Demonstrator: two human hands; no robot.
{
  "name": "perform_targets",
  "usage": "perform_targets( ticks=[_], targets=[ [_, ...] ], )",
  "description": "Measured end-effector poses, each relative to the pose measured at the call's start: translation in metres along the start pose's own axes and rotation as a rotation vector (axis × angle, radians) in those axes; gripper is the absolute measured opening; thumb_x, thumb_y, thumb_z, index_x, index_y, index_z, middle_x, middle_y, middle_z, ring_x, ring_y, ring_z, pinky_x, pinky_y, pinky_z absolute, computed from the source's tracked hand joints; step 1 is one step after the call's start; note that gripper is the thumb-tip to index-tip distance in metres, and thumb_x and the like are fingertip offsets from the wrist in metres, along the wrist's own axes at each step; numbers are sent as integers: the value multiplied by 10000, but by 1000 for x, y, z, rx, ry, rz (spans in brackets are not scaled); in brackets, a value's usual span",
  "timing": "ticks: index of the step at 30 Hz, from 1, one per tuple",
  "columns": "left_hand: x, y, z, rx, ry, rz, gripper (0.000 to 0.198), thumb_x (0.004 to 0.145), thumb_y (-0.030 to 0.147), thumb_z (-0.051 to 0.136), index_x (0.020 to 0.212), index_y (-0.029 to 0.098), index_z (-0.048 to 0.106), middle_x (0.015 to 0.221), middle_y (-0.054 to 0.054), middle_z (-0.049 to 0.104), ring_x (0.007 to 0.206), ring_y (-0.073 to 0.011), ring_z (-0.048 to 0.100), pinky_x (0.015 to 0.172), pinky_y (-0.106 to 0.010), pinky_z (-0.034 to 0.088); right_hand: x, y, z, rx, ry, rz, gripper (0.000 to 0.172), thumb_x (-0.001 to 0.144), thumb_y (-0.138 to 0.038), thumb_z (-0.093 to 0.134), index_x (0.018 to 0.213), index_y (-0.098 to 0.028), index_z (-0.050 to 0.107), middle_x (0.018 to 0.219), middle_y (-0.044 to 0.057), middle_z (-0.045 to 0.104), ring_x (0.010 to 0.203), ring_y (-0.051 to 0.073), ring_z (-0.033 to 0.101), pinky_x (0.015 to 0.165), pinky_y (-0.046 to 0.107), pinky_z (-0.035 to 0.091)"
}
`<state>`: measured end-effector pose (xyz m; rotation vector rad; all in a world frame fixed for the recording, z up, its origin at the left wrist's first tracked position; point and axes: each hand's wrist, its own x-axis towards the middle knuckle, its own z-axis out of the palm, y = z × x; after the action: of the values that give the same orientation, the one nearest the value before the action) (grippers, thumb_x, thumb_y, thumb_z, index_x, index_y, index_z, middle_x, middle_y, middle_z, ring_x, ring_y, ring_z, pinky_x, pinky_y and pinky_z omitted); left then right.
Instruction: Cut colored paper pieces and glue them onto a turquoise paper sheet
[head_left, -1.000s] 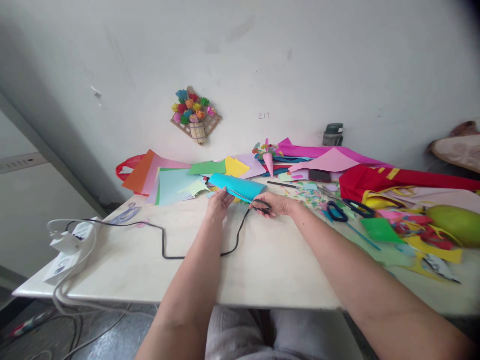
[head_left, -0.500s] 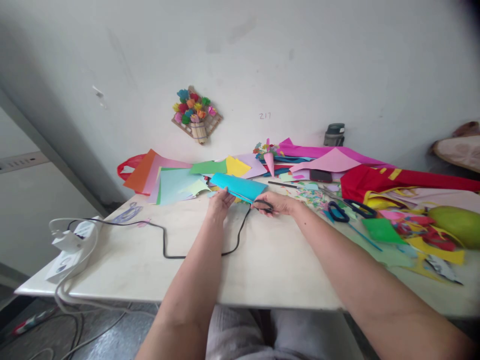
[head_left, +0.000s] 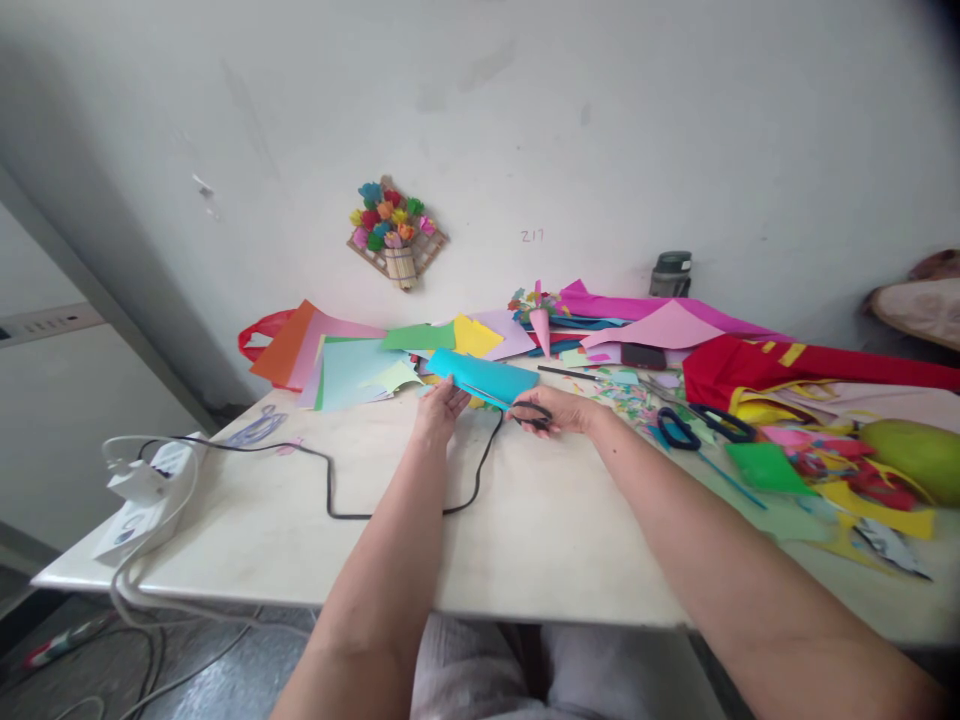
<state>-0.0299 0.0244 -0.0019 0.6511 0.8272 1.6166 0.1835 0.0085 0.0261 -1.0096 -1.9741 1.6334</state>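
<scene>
A bright blue sheet of paper (head_left: 486, 373) is held up over the middle of the table. My left hand (head_left: 444, 405) is closed on its near left edge, thumb on top. In my right hand (head_left: 559, 410) is a pair of scissors (head_left: 534, 413) with black handles, my fingers through the loops. The scissors' blades point left along the near edge of the blue paper, and I cannot make out how far apart they are. Behind the paper lie green (head_left: 418, 337) and yellow (head_left: 477, 337) sheets.
A black cable (head_left: 330, 485) runs across the table from a white power strip (head_left: 154, 495). To the right lie larger scissors (head_left: 679, 430), a phone (head_left: 643, 356), a black pencil (head_left: 568, 373), paper scraps and a green fruit (head_left: 911, 458). A bottle (head_left: 670, 275) stands at the wall.
The view has shifted very slightly. The scissors' handles look a little more spread, while both hands stay at the blue paper in nearly the same place.
</scene>
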Motion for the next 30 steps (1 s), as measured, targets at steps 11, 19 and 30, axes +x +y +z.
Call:
perform_targets(
  ticks=[11, 19, 30],
  targets=[
    [-1, -2, 1, 14, -25, -3, 115, 700, 199, 654, 757, 150, 566, 704, -32, 678, 695, -171, 664, 823, -364, 494, -2, -5, 6, -29, 43, -20, 204, 760, -289, 539, 839, -106, 580, 481, -38, 528, 314, 41, 439, 244, 141, 216],
    [0, -1, 1, 8, -6, -2, 92, 715, 188, 632, 771, 144, 573, 700, -32, 674, 659, -169, 661, 817, -372, 495, 1, -1, 3, -82, 60, -57, 233, 765, -335, 560, 825, -109, 562, 483, -44, 508, 317, 37, 433, 247, 138, 200],
    [0, 1, 2, 8, 8, -11, 118, 699, 211, 651, 771, 153, 578, 685, -30, 668, 691, -172, 661, 821, -366, 491, -1, 1, -1, -90, 50, -41, 292, 729, -407, 599, 795, -124, 571, 490, -48, 515, 322, 34, 425, 271, 148, 203]
  ],
)
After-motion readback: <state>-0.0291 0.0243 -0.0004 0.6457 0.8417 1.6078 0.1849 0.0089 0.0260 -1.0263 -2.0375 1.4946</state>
